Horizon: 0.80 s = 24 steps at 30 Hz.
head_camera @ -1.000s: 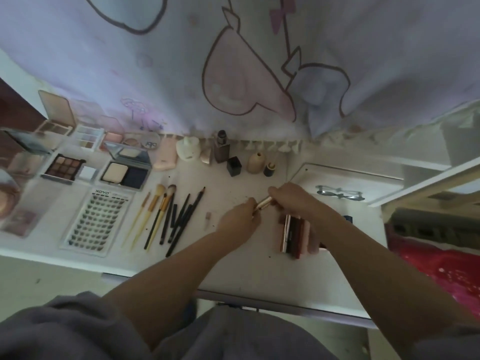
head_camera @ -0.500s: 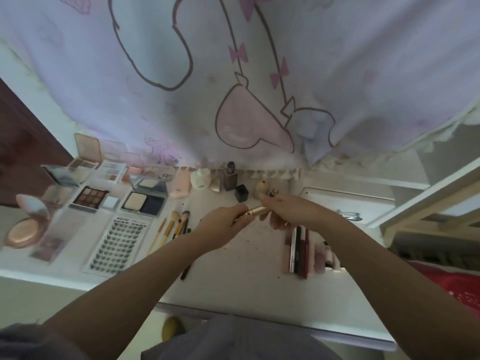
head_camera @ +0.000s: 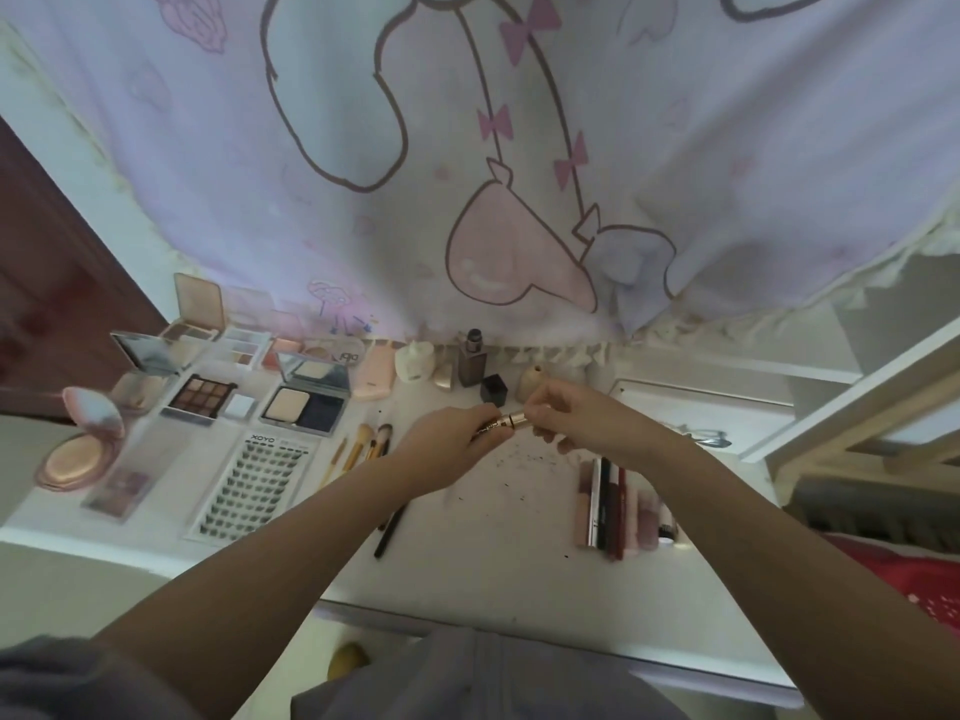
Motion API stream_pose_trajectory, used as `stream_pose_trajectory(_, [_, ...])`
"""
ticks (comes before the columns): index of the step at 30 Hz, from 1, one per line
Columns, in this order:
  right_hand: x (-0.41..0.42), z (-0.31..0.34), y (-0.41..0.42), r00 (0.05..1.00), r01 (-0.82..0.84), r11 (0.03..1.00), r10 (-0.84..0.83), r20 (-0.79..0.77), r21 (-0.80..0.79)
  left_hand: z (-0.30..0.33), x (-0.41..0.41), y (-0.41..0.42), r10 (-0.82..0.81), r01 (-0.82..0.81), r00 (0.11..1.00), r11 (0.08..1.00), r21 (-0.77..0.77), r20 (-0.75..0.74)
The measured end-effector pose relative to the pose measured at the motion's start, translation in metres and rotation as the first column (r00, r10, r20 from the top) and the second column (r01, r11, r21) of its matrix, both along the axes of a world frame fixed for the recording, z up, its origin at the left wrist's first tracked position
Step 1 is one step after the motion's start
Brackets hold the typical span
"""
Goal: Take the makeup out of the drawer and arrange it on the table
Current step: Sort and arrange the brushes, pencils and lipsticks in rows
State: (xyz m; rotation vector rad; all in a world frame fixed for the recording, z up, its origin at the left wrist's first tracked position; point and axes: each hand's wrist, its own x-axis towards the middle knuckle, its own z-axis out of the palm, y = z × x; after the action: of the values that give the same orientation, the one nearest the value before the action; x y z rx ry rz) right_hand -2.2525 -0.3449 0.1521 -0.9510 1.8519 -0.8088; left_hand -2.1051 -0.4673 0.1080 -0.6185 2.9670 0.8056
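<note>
Above the middle of the white table [head_camera: 498, 558] I hold a slim gold makeup tube [head_camera: 506, 421] between both hands. My left hand [head_camera: 449, 439] grips its left end and my right hand [head_camera: 569, 420] pinches its right end. Makeup brushes [head_camera: 366, 449] lie to the left, partly hidden by my left arm. A row of lip pencils and tubes [head_camera: 621, 506] lies to the right under my right arm. Open palettes and powder compacts [head_camera: 304, 405] and a lash card [head_camera: 249, 483] fill the left side.
Small bottles and jars [head_camera: 470, 363] stand along the back edge under a hanging cartoon-print curtain [head_camera: 467, 174]. Glasses [head_camera: 704, 436] lie at the right by a wooden frame [head_camera: 852, 407]. A dark door [head_camera: 57, 283] is at the left. Dark specks dot the table's middle.
Both hands have risen with the gold tube and drawn slightly apart along it. The camera has tilted up, so more curtain shows.
</note>
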Motion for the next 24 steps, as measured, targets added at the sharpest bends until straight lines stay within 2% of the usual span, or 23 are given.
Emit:
stream_pose_trajectory(2, [0.0001,0.0019,-0.0004,1.000,0.010,1.000,-0.010,0.026,-0.019,0.0027,0.0003,-0.0016,-0.004,0.004,1.000,1.000,0.010,-0.007])
stream_pose_trajectory(6, [-0.0011,0.0063,0.0000,0.996,0.035,0.988,-0.046,0.073,0.148,0.0037,0.0005,-0.0011,-0.029,0.029,1.000,0.999,-0.039,-0.009])
stream_pose_trajectory(11, [-0.0045,0.0030,0.0032,0.999,-0.013,0.999,0.011,0.048,0.034,0.0020,-0.0021,-0.0005,-0.015,0.016,0.999,1.000,0.007,-0.035])
stream_pose_trajectory(15, [-0.0035,0.0074,0.0035,0.997,0.022,0.993,-0.030,0.073,0.117,0.0034,-0.0040,-0.0025,-0.037,0.037,0.999,0.999,-0.001,-0.040])
stream_pose_trajectory(17, [-0.0045,0.0061,0.0040,0.999,0.022,0.995,-0.026,0.035,0.101,0.0028,-0.0045,-0.0027,-0.042,0.042,0.998,0.999,-0.003,-0.041])
stream_pose_trajectory(20, [-0.0040,0.0032,0.0046,0.998,0.030,0.999,-0.032,0.059,0.040,0.0016,-0.0050,-0.0034,-0.029,0.030,0.999,1.000,0.009,-0.044])
stream_pose_trajectory(24, [-0.0052,0.0048,0.0040,0.998,0.062,0.992,-0.064,0.016,0.112,0.0009,-0.0061,-0.0017,-0.052,0.052,0.998,0.998,0.020,-0.041])
